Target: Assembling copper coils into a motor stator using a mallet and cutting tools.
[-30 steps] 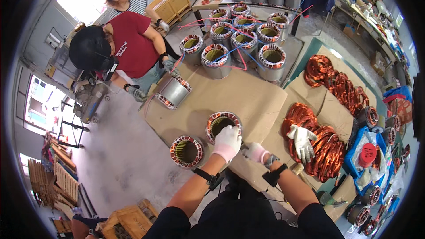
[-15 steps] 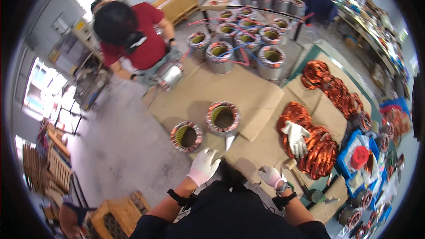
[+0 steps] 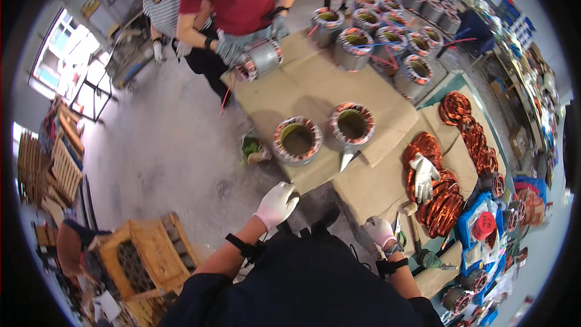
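My left hand point(image 3: 277, 204), in a white glove, is in the air at the near edge of the cardboard-covered table point(image 3: 266, 92). Its fingers are loosely bent and hold nothing. My right hand point(image 3: 379, 231), also gloved, hangs low by the near edge of the other cardboard sheet point(image 3: 363, 191), its fingers slightly curled with nothing seen in them. Scissors point(image 3: 397, 228) and a hammer point(image 3: 413, 225) lie just right of it. Beyond my left hand, two motor stators point(image 3: 295, 129) point(image 3: 351, 114) stand upright, with copper windings round their rims.
Copper wire coils point(image 3: 439, 212) lie at right under a loose white glove point(image 3: 423, 177), beside a blue tray point(image 3: 465, 230). More stators point(image 3: 354, 54) stand at the back. Across the table a co-worker in red point(image 3: 233, 15) handles a stator point(image 3: 263, 60) on its side. A wooden crate point(image 3: 142, 254) stands lower left.
The view has shifted, so the table and stators appear further right. A second person in stripes has come into sight behind the co-worker in red. Both my hands stay near the table edge.
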`<control>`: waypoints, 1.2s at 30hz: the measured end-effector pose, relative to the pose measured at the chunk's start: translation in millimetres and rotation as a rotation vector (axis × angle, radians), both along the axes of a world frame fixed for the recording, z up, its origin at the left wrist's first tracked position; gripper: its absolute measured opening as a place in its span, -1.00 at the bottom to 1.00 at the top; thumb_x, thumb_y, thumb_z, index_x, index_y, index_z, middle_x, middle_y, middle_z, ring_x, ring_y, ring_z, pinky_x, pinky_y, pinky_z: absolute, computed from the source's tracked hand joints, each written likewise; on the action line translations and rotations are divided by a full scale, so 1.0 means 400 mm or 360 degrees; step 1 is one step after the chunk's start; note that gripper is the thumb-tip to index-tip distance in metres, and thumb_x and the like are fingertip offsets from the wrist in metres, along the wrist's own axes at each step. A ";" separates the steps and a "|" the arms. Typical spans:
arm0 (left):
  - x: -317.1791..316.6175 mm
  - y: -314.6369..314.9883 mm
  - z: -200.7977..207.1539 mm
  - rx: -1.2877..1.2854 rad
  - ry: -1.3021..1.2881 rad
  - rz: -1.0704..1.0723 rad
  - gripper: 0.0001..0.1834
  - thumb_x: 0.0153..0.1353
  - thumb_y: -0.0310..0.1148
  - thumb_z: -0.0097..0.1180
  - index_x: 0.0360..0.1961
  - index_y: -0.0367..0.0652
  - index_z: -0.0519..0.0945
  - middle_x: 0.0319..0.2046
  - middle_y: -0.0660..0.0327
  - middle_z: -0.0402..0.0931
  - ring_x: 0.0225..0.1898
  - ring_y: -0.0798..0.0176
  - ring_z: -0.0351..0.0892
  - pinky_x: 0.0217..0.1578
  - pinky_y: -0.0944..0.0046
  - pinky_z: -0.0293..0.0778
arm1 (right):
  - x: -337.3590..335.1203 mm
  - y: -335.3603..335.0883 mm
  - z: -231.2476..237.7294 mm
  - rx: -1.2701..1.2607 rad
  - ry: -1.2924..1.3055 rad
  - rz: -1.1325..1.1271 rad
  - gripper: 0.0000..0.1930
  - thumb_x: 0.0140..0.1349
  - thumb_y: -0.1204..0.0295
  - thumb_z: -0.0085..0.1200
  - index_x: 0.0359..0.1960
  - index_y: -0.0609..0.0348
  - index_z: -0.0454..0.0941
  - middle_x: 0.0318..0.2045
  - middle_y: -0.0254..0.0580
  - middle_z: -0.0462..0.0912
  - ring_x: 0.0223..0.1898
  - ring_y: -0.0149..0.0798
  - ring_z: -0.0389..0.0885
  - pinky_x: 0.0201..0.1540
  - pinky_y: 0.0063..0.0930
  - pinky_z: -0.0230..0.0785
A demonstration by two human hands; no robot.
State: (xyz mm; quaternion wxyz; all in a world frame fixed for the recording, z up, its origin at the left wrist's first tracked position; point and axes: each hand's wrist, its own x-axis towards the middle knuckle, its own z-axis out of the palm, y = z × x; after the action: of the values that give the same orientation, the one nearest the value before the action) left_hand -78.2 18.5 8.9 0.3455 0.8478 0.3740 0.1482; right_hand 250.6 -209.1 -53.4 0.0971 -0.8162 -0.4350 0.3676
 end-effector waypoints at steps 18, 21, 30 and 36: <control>-0.566 -0.042 -0.180 -0.0376 0.0469 0.0132 -0.74 0.28 -0.23 0.13 -0.20 -0.21 0.63 -0.20 -0.12 0.59 -0.07 -0.22 0.58 -0.02 -0.08 0.50 | -0.373 0.069 0.022 -0.0098 0.0017 0.0227 -0.65 0.31 0.15 0.07 -0.11 0.18 0.63 -0.18 0.24 0.70 -0.06 0.27 0.64 0.01 0.04 0.49; -0.575 -0.053 -0.192 -0.0366 0.0433 0.0117 -0.75 0.26 -0.23 0.16 -0.20 -0.21 0.62 -0.22 -0.13 0.59 -0.11 -0.24 0.59 -0.07 -0.09 0.50 | -0.388 0.046 0.035 -0.0149 -0.0043 0.0205 -0.63 0.32 0.13 0.06 -0.10 0.19 0.63 -0.16 0.25 0.69 -0.03 0.27 0.64 0.02 0.04 0.48; -0.531 -0.099 -0.238 -0.0386 0.0391 0.0040 -0.72 0.24 -0.23 0.18 -0.19 -0.23 0.63 -0.19 -0.14 0.61 -0.08 -0.23 0.59 -0.03 -0.07 0.51 | -0.355 -0.038 0.025 -0.0143 -0.0079 0.0160 -0.62 0.32 0.12 0.07 -0.10 0.19 0.64 -0.20 0.24 0.70 -0.07 0.27 0.65 -0.01 0.03 0.49; -0.416 -0.133 -0.236 -0.0355 0.0435 -0.0022 -0.72 0.25 -0.22 0.17 -0.18 -0.22 0.63 -0.18 -0.12 0.61 -0.08 -0.22 0.59 -0.03 -0.06 0.50 | -0.265 -0.112 0.018 -0.0111 -0.0003 0.0043 -0.62 0.32 0.12 0.07 -0.13 0.21 0.64 -0.22 0.25 0.70 -0.08 0.28 0.65 -0.01 0.03 0.49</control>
State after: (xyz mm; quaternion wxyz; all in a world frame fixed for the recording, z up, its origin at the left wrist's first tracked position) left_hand -244.8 -34.8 -85.5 0.3845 0.8190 0.4258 -0.0133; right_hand 144.6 -253.8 -46.3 0.0633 -0.8136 -0.4329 0.3829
